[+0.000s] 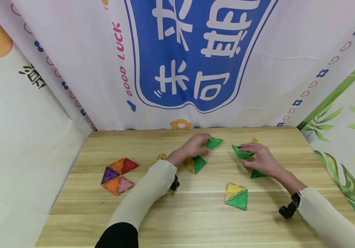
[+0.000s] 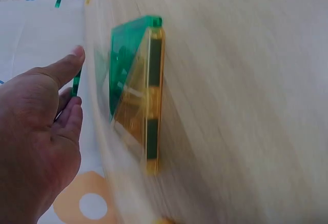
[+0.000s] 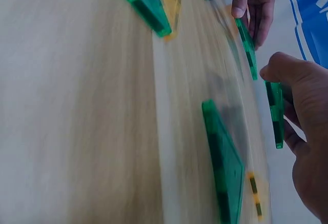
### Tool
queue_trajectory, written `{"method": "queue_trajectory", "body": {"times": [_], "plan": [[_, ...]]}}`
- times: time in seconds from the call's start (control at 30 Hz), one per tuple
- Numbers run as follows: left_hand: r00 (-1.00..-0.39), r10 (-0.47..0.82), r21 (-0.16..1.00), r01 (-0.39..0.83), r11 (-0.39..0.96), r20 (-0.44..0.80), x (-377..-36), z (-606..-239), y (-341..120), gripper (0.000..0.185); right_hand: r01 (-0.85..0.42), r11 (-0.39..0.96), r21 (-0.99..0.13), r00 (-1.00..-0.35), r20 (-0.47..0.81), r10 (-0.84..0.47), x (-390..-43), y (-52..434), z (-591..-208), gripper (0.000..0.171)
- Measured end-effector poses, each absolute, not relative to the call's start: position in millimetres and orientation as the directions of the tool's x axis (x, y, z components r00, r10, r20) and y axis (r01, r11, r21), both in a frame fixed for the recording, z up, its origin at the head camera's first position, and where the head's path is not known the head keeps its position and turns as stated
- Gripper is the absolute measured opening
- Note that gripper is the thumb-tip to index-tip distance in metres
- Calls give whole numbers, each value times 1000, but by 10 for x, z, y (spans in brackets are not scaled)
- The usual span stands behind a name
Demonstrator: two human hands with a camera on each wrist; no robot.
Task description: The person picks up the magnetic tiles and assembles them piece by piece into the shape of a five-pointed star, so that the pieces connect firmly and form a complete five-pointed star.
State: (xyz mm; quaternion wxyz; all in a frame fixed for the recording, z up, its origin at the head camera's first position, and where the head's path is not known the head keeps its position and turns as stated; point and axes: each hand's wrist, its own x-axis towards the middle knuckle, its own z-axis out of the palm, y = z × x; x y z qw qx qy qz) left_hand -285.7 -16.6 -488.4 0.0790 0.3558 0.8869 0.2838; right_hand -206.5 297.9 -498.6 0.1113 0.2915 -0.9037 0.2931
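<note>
A translucent green triangular tile (image 1: 216, 143) is pinched in the fingers of the left hand (image 1: 197, 145), jutting from its fingertips on the side toward the right hand (image 1: 260, 159); a second green tile (image 1: 240, 152), also translucent with darker segments along its edge, is held tilted in the right hand, thumb and fingers at its edges, off the tabletop on the left hand's side; the two tiles are near each other between the hands, not touching
</note>
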Motion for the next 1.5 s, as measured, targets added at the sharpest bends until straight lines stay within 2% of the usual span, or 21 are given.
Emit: {"method": "queue_trajectory", "body": {"times": [0.17,0.53,0.8,1.03,1.5], "plan": [[-718,695,564,590,577,40,-2881,-4884,-280,54,-625,617,-478,-777,302,-553,-2192,2726,-5006,43],[-735,677,675,479,562,-43,-2957,-4963,-454,59,-673,528,-518,-701,218,-679,-2394,2328,-5074,43],[-711,702,677,497,543,-41,-3019,-5030,-503,60,-665,515,-541,-684,164,-711,-2448,2208,-5104,39],[-699,712,691,480,540,-70,-3049,-5023,-510,58,-686,491,-537,-660,175,-730,-2468,2159,-5105,37],[-687,719,662,493,565,-102,-3067,-4984,-503,62,-673,494,-551,-675,184,-714,-2505,2150,-5135,34]]}}
